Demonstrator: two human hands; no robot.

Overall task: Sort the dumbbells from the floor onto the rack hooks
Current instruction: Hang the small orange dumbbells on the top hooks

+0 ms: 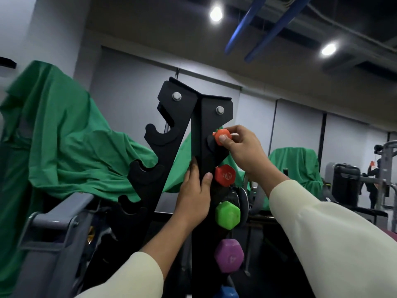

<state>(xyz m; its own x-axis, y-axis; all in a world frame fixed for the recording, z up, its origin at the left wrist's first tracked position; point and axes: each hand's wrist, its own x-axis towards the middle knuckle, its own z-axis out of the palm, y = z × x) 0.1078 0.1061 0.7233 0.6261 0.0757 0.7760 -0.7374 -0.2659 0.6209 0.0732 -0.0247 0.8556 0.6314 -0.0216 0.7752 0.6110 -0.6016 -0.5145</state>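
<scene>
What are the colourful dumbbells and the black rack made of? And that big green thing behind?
The dumbbells, like the green one, look coated in smooth, slightly shiny rubber or vinyl: bright colour, soft sheen; what is inside can't be seen. The rack looks like matte black painted metal: flat stiff plates held by silver bolts. The green cover is cloth: it drapes and wrinkles.

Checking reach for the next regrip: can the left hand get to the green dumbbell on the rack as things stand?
Probably yes. The left hand grips the black rack upright, and the green dumbbell hangs just beside and below it with its hex end exposed. Nothing sits between them; the right hand is higher, on the small orange dumbbell.
</scene>
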